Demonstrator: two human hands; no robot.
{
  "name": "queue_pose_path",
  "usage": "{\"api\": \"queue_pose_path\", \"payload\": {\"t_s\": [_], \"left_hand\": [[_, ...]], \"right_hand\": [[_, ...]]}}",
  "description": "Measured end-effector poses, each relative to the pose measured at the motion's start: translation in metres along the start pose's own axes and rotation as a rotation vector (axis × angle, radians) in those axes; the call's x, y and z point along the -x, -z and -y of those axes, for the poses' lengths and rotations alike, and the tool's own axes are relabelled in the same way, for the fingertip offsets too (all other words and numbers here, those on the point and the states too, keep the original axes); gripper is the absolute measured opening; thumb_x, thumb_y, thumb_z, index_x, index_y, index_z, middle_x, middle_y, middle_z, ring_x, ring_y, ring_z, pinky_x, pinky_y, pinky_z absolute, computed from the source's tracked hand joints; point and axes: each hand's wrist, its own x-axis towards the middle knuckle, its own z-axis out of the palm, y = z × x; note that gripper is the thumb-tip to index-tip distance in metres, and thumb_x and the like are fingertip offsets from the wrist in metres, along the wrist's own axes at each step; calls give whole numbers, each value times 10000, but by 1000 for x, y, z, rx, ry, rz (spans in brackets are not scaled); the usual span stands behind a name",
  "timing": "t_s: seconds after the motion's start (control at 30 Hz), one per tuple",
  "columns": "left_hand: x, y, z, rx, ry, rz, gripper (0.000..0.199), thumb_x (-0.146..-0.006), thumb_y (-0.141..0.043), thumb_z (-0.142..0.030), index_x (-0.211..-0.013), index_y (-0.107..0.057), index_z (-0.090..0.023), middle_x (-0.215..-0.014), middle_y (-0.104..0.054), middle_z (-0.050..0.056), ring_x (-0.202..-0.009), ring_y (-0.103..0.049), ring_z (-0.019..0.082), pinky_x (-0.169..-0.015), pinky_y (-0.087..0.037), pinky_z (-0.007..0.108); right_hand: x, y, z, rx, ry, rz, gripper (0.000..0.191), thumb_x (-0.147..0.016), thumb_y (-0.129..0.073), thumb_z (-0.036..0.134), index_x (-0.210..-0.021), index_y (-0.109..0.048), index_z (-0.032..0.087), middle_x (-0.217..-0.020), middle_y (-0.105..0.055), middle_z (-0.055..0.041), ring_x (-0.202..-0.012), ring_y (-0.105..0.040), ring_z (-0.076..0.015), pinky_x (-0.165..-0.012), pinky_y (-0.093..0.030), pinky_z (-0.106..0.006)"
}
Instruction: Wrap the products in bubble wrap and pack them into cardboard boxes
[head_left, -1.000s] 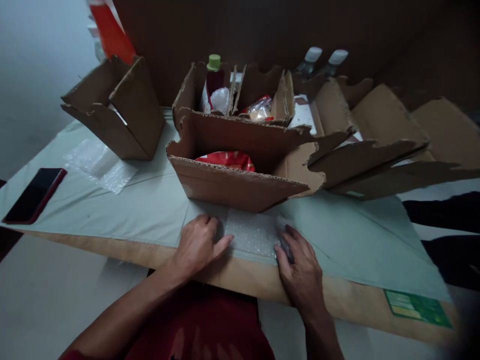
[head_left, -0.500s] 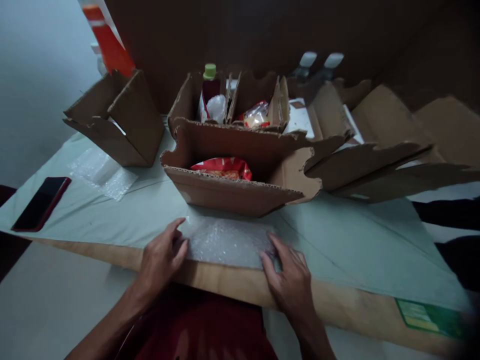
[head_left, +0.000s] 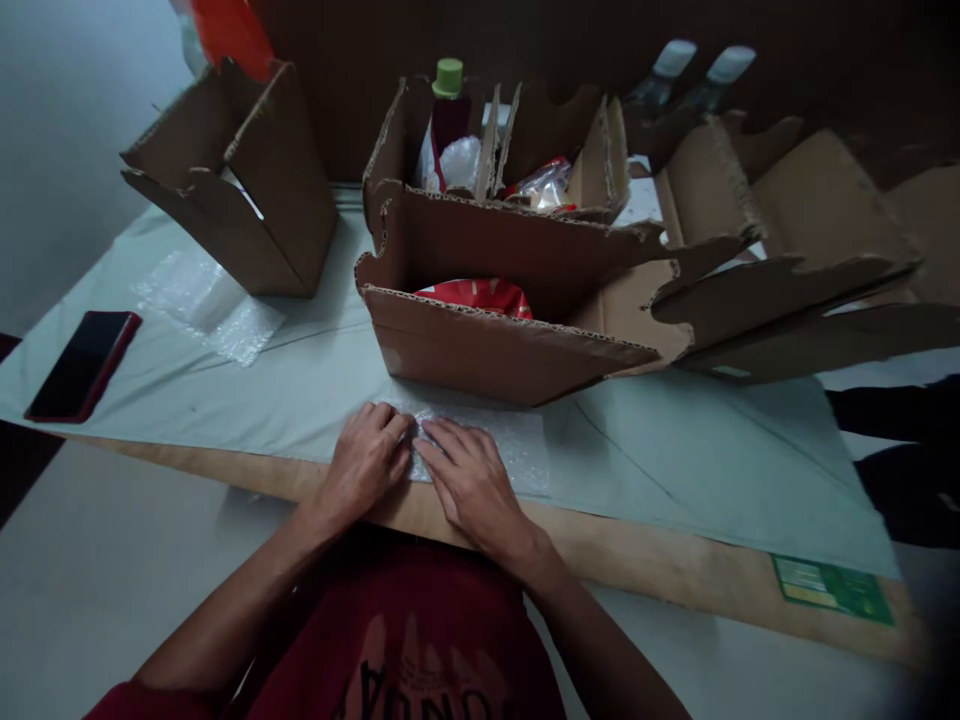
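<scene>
A sheet of clear bubble wrap lies flat along the table's front edge. My left hand is closed at its left end, the fingers curled over the plastic. Close beside it, my right hand pinches the same part of the sheet with bent fingers and thumb. The hands hide the left end. Just behind stands an open cardboard box with a red packet inside.
On the left are a phone, another bubble wrap piece and a tall cardboard holder. Behind, more cardboard compartments hold a green-capped bottle and packets. Two white-capped bottles stand at the back.
My right hand has moved left across the bubble wrap, from its right end to beside my left hand. My left hand has closed over the left end. The view has shifted slightly.
</scene>
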Motion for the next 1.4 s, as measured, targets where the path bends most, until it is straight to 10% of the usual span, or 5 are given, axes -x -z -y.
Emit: {"api": "queue_pose_path", "payload": {"t_s": [0.27,0.5,0.73,1.13,1.4], "left_hand": [[1,-10,18,102,-1,32,304,-868,-548,-89,-1103,-694,-215,-1018,-664,88,-941,-579,259,-840,-506,407],[15,1,20,-46,214,-203,328,-907,-668,-370,-1170,-677,-176,-1062,-631,127,-979,-592,308,-857,-522,457],[24,1,11,200,332,-146,46,-819,-577,-179,-824,-605,-215,-904,-664,55,-866,-624,235,-811,-526,384],[-25,45,101,57,372,-145,678,-795,-663,-160,-1452,-501,-135,-1175,-710,128,-1117,-647,277,-1019,-510,448],[99,62,53,423,-24,28,656,-895,-567,-200,-1533,-431,-269,-1580,-488,110,-1537,-344,325,-1209,-388,560]], "right_hand": [[96,41,-75,277,-418,-225,328,-1047,-448,322,-1141,-737,197,-1222,-750,-116,-1182,-649,-300,-953,-451,-463],[49,30,-75,268,-454,-225,361,-1014,-471,386,-1173,-710,168,-1211,-727,-147,-1106,-627,-319,-913,-465,-447],[57,18,-46,-159,-539,-364,189,-938,-590,352,-978,-705,208,-978,-756,-81,-897,-689,-242,-832,-535,-385],[10,-20,64,-729,-319,10,401,-950,-555,229,-1323,-702,240,-1267,-756,-74,-1145,-720,-235,-1009,-570,-380],[1,-6,52,-1181,-630,209,414,-991,-542,510,-1193,-714,192,-796,-755,-35,-593,-657,-138,-531,-475,-238]]}}
